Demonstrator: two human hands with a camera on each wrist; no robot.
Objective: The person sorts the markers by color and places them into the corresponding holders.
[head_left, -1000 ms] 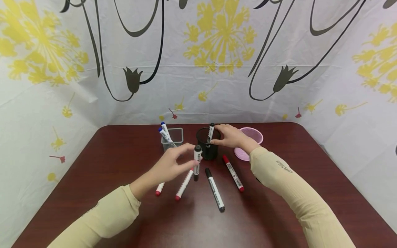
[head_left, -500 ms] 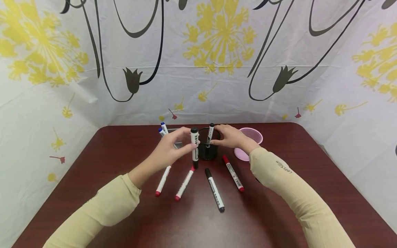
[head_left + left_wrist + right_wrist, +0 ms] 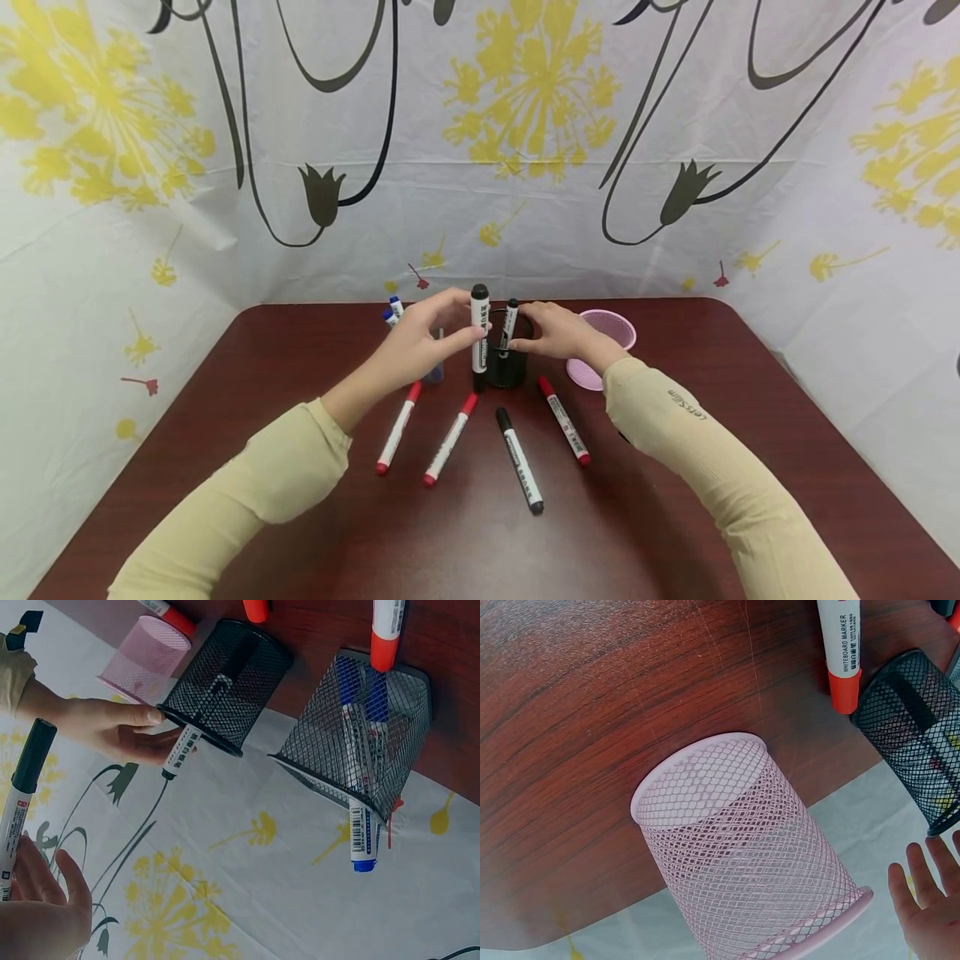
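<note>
In the head view my left hand [image 3: 427,333] pinches a black-capped whiteboard marker [image 3: 480,358] between thumb and fingers. The marker stands upright just left of the black mesh pen cup [image 3: 510,371] and overlaps its edge in this view. My right hand [image 3: 558,329] grips the cup's rim from the right, thumb in front and fingers farther back. Another black marker [image 3: 509,321] leans inside this cup, its end sticking out above the rim. The left wrist view shows the held marker [image 3: 16,817] at the left, apart from the cup [image 3: 232,682].
A grey mesh holder [image 3: 307,731] with blue markers [image 3: 361,836] stands left of the black cup, mostly behind my left hand. A pink mesh cup [image 3: 742,862] stands at the right. Red markers [image 3: 450,442] and a black marker [image 3: 519,458] lie on the table in front.
My left hand has risen and moved away from me toward the black cup with its marker. More of the red markers shows now. The right hand has stayed at the cup.
</note>
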